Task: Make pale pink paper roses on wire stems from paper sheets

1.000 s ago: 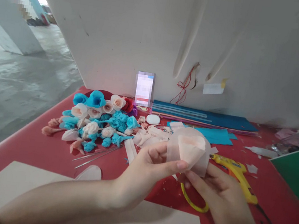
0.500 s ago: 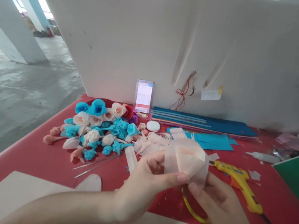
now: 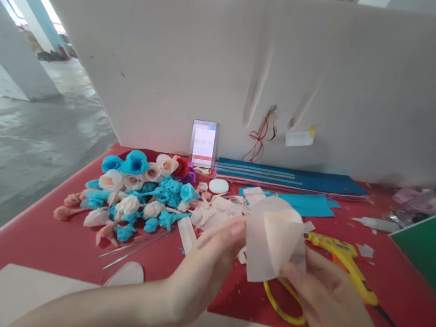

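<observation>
My right hand [image 3: 321, 292] pinches the lower end of a pale pink paper flower [image 3: 280, 237], a cone-shaped centre with a wide, thin petal behind it. The flower is held up above the table, its cone opening upward. At the petal's left edge is my left hand [image 3: 207, 265], thumb and fingers closed against the paper; some of its fingertips are hidden. Below the flower lies a pair of yellow-handled scissors [image 3: 283, 305], partly covered. A yellow glue gun [image 3: 350, 263] rests just beyond my right hand.
Blue, white and pink paper flowers [image 3: 144, 196] are heaped at the left. Pale paper scraps [image 3: 215, 212], blue sheets [image 3: 302, 202] and a white oval case [image 3: 218, 186] lie behind my hands. A phone [image 3: 203, 144] leans on the white board [image 3: 167, 59]. A green board [image 3: 432, 258] stands right.
My left thumb has moved from the cone's base to the petal's left edge. The flower has turned slightly, and my right hand now grips its base. The view has shifted a little.
</observation>
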Tool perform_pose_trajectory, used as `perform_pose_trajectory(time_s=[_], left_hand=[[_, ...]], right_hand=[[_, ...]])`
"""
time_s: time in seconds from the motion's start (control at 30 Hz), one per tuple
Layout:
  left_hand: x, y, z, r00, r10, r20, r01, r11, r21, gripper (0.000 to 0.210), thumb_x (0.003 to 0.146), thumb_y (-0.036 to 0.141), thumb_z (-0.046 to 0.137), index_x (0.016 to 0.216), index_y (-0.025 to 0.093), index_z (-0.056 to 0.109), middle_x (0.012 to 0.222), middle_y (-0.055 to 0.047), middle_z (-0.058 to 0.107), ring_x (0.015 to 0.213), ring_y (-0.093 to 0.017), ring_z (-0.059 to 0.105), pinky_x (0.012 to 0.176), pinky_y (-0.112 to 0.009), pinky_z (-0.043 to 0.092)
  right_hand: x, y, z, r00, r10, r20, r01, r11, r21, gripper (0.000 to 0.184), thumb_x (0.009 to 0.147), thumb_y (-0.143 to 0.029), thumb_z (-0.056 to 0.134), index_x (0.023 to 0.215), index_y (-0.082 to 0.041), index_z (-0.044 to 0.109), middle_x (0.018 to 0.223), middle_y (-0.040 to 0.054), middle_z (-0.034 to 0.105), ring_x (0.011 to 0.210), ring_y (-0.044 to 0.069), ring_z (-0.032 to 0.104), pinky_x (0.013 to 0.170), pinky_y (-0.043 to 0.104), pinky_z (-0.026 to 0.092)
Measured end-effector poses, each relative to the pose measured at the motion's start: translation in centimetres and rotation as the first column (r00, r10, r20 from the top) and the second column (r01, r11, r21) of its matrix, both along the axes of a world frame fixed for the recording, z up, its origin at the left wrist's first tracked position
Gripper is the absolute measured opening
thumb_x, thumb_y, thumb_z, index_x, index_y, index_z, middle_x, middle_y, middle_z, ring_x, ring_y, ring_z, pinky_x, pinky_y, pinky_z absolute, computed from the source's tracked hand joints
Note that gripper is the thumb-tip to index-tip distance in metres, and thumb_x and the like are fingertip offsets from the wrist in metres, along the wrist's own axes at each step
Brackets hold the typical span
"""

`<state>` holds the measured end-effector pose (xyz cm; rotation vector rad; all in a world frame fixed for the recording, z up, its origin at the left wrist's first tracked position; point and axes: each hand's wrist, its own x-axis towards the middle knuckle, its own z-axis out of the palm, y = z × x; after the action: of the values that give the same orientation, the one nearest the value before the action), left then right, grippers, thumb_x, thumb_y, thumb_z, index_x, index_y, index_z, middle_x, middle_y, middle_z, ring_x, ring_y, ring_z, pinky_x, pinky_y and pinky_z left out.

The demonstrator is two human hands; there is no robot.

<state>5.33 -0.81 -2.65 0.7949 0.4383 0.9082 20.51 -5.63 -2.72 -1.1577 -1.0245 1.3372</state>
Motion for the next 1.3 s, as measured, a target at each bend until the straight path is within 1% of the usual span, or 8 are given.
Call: perform_pose_trajectory(time_s=[0.2,0.3,0.4,0.57,0.83,1.0,1.17,1.3], left_hand=[[-0.6,1.1,0.0,0.973,-0.047,-0.226,0.104,0.963,0.248,0.013,0.082,0.023,0.063,0.086,0.023,0.076,0.084,-0.001,0.073,0.097,-0.020,0.063,0.096,-0.031,0.044],[-0.8,1.1,0.7,0.963,0.010,-0.268,0.099,0.915,0.391,0.011,0.078,0.022,0.068,0.084,0.024,0.077,0.106,-0.003,0.071,0.112,-0.024,0.057,0.102,-0.034,0.040],[-0.8,0.9,1.0,0.960,0.036,-0.279,0.093,0.895,0.436,0.017,0.075,0.021,0.070,0.090,0.024,0.076,0.117,-0.003,0.067,0.117,-0.026,0.055,0.103,-0.036,0.040],[-0.7,0.8,0.8,0.960,0.025,-0.278,0.101,0.898,0.429,0.015,0.074,0.023,0.072,0.089,0.023,0.076,0.107,-0.004,0.072,0.109,-0.024,0.061,0.103,-0.035,0.041],[-1.0,0.9,0.9,0.944,-0.049,-0.326,0.171,0.918,0.357,0.010,0.072,0.028,0.074,0.078,0.020,0.076,0.107,-0.006,0.071,0.112,-0.028,0.058,0.099,-0.039,0.044],[-1.4,1.2,0.7,0.938,-0.143,-0.317,0.257,0.898,0.357,0.010,0.073,0.022,0.072,0.083,0.021,0.074,0.102,-0.005,0.071,0.106,-0.024,0.061,0.090,-0.032,0.047],[-1.3,1.5,1.1,0.927,-0.198,-0.318,0.300,0.901,0.315,0.017,0.068,0.017,0.073,0.084,0.018,0.069,0.090,-0.003,0.067,0.089,-0.017,0.063,0.078,-0.026,0.049],[-1.3,1.5,1.2,0.920,-0.210,-0.332,0.316,0.896,0.312,0.013,0.070,0.019,0.070,0.082,0.016,0.067,0.090,-0.004,0.065,0.088,-0.017,0.062,0.077,-0.026,0.048]], right_hand=[[-0.4,-0.4,1.4,0.973,0.043,-0.226,-0.074,0.989,-0.130,0.021,0.077,-0.046,0.075,0.093,-0.032,0.074,0.084,0.0000,0.065,0.079,0.013,0.059,0.082,0.019,0.049],[-0.6,-0.5,1.1,0.968,0.058,-0.246,-0.095,0.986,-0.140,0.022,0.075,-0.042,0.077,0.095,-0.032,0.074,0.080,-0.0013,0.064,0.073,0.011,0.056,0.083,0.019,0.048],[-0.5,-0.4,0.5,0.961,0.123,-0.247,-0.152,0.983,-0.103,0.026,0.080,-0.042,0.073,0.105,-0.034,0.070,0.094,-0.0004,0.065,0.085,0.013,0.058,0.094,0.024,0.044],[-0.6,-0.3,0.2,0.955,0.142,-0.260,-0.175,0.979,-0.108,0.031,0.078,-0.042,0.075,0.108,-0.035,0.069,0.105,0.0010,0.064,0.105,0.020,0.056,0.098,0.031,0.043],[-1.2,-0.6,0.9,0.971,0.023,-0.237,-0.064,0.984,-0.168,0.031,0.068,-0.042,0.082,0.095,-0.029,0.073,0.092,0.0014,0.067,0.095,0.020,0.061,0.088,0.027,0.049],[-1.1,-0.6,1.6,0.981,0.094,-0.169,-0.118,0.983,-0.139,0.034,0.066,-0.037,0.080,0.096,-0.025,0.071,0.098,0.0023,0.066,0.100,0.022,0.059,0.093,0.030,0.046],[-0.6,-0.6,1.8,0.995,0.101,-0.010,-0.102,0.986,-0.132,0.019,0.069,-0.040,0.074,0.073,-0.022,0.068,0.083,0.0012,0.065,0.088,0.017,0.061,0.079,0.020,0.048],[-0.4,-0.5,1.5,0.991,0.117,0.058,-0.112,0.991,-0.079,0.017,0.074,-0.041,0.069,0.074,-0.024,0.069,0.089,0.0020,0.064,0.098,0.020,0.058,0.092,0.028,0.043]])
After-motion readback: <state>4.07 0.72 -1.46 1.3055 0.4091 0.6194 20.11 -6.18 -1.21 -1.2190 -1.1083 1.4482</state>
